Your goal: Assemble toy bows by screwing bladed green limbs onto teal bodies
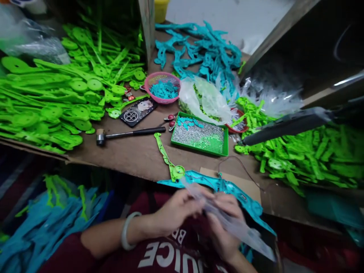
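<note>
Close to my body, a long translucent plastic piece (247, 232) slants between my hands, slightly blurred. My left hand (174, 212), with a pale bangle at the wrist, pinches its upper end. Fingers of my right hand (226, 222) are closed around its middle. Just beyond my hands, a blue toy-bow-shaped plastic shell (244, 201) lies at the table edge, partly hidden by them. A lime-green arm-shaped part (163, 151) with a round end touches or overlaps the shell; which one I cannot tell.
A mallet (131, 132), a phone (138, 111) and a green tray (199, 150) of small metal pieces lie ahead. Behind stand a pink basket (162, 99) and a plastic bag (189, 89). Green parts (51, 102) heap left; a dark bar-shaped tool (287, 125) juts in from the right.
</note>
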